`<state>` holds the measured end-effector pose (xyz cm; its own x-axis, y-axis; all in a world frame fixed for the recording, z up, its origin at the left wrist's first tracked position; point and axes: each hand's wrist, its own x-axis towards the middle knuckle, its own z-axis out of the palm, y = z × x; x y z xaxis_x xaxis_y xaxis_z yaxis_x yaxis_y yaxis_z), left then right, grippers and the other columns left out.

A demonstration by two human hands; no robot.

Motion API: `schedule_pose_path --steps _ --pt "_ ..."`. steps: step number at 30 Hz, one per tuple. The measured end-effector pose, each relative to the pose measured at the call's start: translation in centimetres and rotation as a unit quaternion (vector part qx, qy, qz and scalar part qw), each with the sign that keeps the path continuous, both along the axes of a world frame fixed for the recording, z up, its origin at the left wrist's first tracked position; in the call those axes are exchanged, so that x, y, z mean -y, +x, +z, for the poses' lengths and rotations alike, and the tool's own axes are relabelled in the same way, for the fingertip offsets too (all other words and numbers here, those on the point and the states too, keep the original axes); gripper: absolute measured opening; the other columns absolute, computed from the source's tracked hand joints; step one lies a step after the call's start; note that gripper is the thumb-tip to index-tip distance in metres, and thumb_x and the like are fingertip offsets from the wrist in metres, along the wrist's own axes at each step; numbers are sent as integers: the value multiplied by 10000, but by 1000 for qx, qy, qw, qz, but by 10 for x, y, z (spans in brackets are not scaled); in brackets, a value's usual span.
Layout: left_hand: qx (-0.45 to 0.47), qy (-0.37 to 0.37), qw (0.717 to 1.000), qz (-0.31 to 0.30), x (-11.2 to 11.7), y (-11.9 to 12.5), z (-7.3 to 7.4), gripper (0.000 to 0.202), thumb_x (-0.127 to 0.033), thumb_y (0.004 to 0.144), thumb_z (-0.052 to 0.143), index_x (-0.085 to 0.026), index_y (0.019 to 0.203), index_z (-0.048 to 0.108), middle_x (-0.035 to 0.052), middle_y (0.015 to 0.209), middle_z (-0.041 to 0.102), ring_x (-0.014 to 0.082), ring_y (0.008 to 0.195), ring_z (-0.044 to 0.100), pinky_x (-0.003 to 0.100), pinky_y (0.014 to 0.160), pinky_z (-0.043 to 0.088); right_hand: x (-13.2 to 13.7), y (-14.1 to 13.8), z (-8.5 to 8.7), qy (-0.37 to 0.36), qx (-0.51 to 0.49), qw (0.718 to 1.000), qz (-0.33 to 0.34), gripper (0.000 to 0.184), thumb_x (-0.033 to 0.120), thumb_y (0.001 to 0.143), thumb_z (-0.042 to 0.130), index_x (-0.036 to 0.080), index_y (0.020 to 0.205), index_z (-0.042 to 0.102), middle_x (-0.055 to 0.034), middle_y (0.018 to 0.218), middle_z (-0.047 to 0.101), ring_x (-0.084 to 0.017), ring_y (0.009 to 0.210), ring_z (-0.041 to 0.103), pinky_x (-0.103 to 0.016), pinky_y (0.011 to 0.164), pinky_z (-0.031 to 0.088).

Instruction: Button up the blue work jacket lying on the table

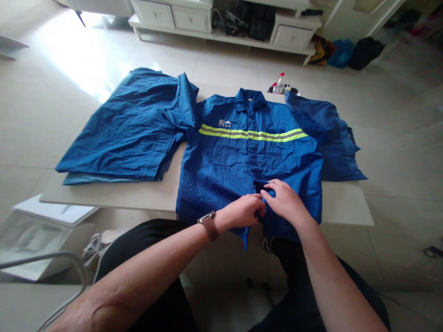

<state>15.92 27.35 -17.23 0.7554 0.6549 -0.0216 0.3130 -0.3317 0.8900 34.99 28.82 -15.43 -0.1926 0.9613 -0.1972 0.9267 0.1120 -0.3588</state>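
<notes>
A blue work jacket lies front up, collar at the far side, with a yellow-and-grey reflective stripe across the chest and a small white logo on one side. Its front opening parts near the hem. At that opening, my left hand has its fingers curled round the jacket's front edge; a brown-strapped watch is on that wrist. Right beside it, my right hand pinches the other front edge between thumb and fingers. The fingertips of both hands are partly hidden.
The jacket lies on a pale low table. Folded blue garments lie on the left, more blue cloth on the right. Red-capped bottles show beyond the far edge. A white cabinet stands behind, a white box at the lower left.
</notes>
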Motion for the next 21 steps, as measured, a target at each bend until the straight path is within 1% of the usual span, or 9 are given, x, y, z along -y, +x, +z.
schedule_pose_path --steps 2,4,9,14,19,21 --pt "4 -2 1000 -13 1 1 -2 218 -20 644 628 -146 810 692 46 964 645 108 745 561 212 663 443 1 -3 1 -11 5 1000 2 379 423 959 522 155 1121 735 -124 1270 660 -268 1170 603 -396 1052 462" --pt "5 -7 1000 -28 2 2 -2 214 -28 645 637 -147 814 693 42 933 659 116 757 572 216 680 451 1 -5 2 -22 7 1000 11 366 409 962 526 158 1117 743 -127 1276 660 -265 1167 605 -394 1045 464" --pt "6 -28 998 -57 6 6 0 224 -15 650 617 -152 804 706 21 827 686 120 730 596 219 684 458 3 -6 -2 -30 11 999 38 301 288 945 528 184 1113 756 -107 1282 664 -240 1161 618 -362 1045 464" --pt "17 -63 993 -97 10 9 0 234 -8 664 633 -162 820 717 1 781 698 109 684 612 208 660 458 3 -4 -6 -39 -2 998 54 315 176 914 507 205 1110 753 -73 1209 705 -212 1111 652 -320 1005 481" --pt "21 -82 989 -123 9 5 3 220 -33 696 670 -175 854 727 -11 784 714 105 688 635 197 660 458 -1 -7 -4 -33 -7 999 31 383 58 842 441 206 984 765 -55 1105 748 -208 1065 676 -303 968 482" --pt "13 -81 991 -105 4 1 7 142 -89 740 689 -185 837 727 -16 788 728 106 704 647 203 691 463 -2 -10 1 -20 -11 1000 15 379 52 816 437 214 934 758 -46 1075 753 -215 1026 682 -308 939 481"
